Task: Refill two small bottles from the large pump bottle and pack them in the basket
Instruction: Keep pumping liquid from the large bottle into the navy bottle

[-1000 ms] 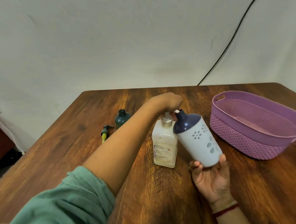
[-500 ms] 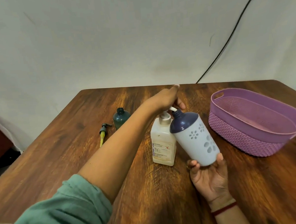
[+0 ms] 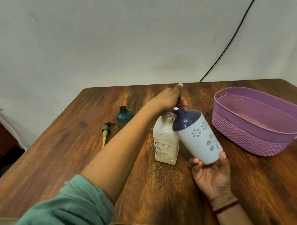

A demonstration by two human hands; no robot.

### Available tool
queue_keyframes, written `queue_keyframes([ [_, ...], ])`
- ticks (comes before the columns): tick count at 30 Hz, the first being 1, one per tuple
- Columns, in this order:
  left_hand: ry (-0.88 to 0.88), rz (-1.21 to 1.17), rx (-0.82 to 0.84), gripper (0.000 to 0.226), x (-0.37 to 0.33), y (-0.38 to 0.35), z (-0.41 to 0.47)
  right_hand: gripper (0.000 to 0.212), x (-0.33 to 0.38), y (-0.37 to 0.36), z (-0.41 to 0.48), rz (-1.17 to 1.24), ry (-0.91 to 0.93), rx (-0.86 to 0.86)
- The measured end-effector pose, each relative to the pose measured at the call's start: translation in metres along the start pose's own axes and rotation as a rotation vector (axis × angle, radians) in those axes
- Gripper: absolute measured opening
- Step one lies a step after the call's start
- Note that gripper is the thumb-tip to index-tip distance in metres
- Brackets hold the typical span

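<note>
- Laying my left hand [image 3: 168, 99], fingers straight, over the pump bottle [image 3: 165, 143].
- My right hand [image 3: 211, 175] grips the tilted white bottle [image 3: 199, 136] by its base, neck at the spout.
- Green bottle [image 3: 124, 118] stands uncapped at left; basket [image 3: 246, 139] at right.

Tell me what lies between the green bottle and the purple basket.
Head view: the large pump bottle stands there, the tilted white bottle beside it in the right hand, the left hand pressing its top.

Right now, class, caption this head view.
Left hand atop pump bottle, spout at a tilted white bottle in the right hand.
</note>
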State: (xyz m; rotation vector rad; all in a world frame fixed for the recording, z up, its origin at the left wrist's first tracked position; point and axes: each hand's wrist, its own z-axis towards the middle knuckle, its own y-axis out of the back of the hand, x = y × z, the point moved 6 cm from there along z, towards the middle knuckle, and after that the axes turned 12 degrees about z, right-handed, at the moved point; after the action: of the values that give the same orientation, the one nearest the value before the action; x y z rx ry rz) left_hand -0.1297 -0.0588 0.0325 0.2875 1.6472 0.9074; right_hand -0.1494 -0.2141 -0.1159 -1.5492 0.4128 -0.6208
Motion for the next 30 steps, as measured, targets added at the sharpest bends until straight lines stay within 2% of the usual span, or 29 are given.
queue_keyframes([
  [4,0.039,0.136,0.032,0.062,-0.002,-0.002,0.000,0.078,0.002,-0.002,0.000,0.013,0.014,0.002],
  [11,0.032,0.030,0.061,0.065,-0.004,0.001,-0.004,0.079,0.000,-0.002,0.000,-0.006,-0.004,-0.007],
  [17,0.070,0.139,0.048,0.058,-0.003,-0.002,-0.003,0.077,0.003,-0.003,0.001,0.024,0.011,0.012],
  [21,0.058,0.142,0.023,0.060,-0.006,0.002,-0.005,0.084,0.001,-0.003,0.000,0.033,-0.002,0.007],
  [26,0.043,-0.034,-0.038,0.055,-0.011,0.009,-0.006,0.080,0.000,-0.003,0.001,0.037,-0.005,-0.002],
  [30,0.009,-0.313,-0.141,0.047,-0.010,0.012,-0.009,0.078,0.001,-0.004,0.000,0.040,-0.007,0.004],
])
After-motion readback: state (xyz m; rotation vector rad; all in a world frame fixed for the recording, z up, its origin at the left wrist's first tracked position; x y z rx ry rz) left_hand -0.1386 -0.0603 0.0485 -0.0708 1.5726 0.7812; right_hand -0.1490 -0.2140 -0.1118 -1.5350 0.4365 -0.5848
